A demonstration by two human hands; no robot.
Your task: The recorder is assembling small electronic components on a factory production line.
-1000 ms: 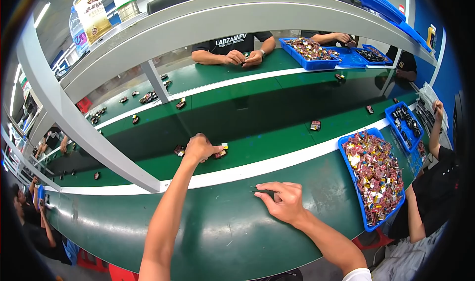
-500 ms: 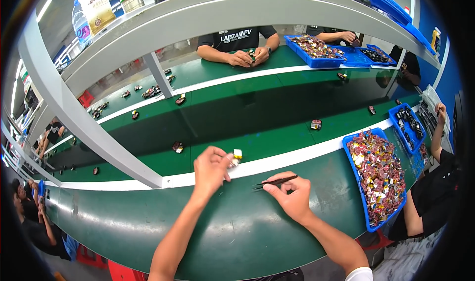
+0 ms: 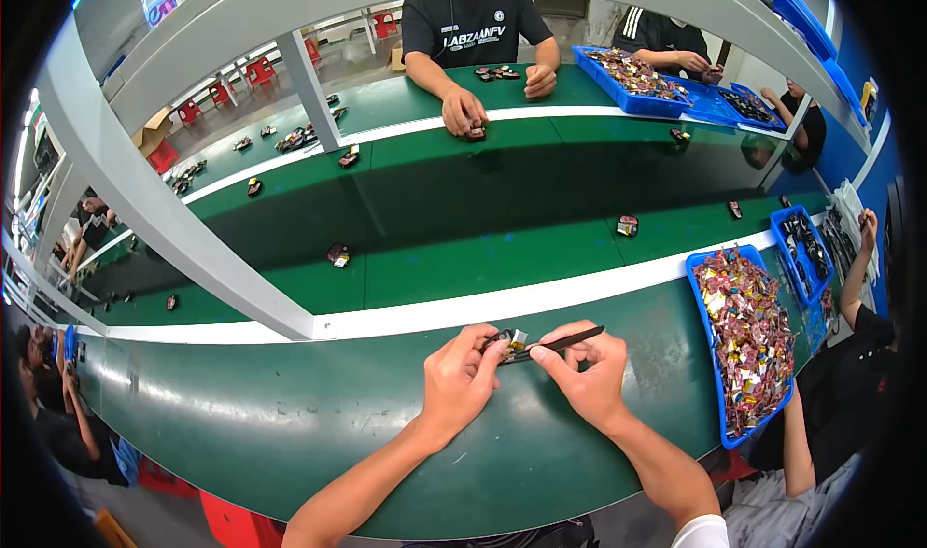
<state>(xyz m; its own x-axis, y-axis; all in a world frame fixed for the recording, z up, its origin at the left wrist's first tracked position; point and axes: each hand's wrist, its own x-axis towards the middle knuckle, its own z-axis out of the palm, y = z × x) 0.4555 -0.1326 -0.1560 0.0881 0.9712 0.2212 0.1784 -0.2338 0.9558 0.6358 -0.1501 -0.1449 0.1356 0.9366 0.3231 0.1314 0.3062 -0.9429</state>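
left fingers off the belt, small part now at tweezers

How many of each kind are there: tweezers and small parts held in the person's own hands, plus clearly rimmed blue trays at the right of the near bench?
Tweezers, in the right hand: 1
Small part, in the left hand: 1
Blue trays: 2
Total: 4

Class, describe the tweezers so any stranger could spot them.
Start at the green worktop nearest the camera; over it is the person's right hand. The tweezers slant across it toward the left hand. Unlike the small part held there, they are long, slim and dark.
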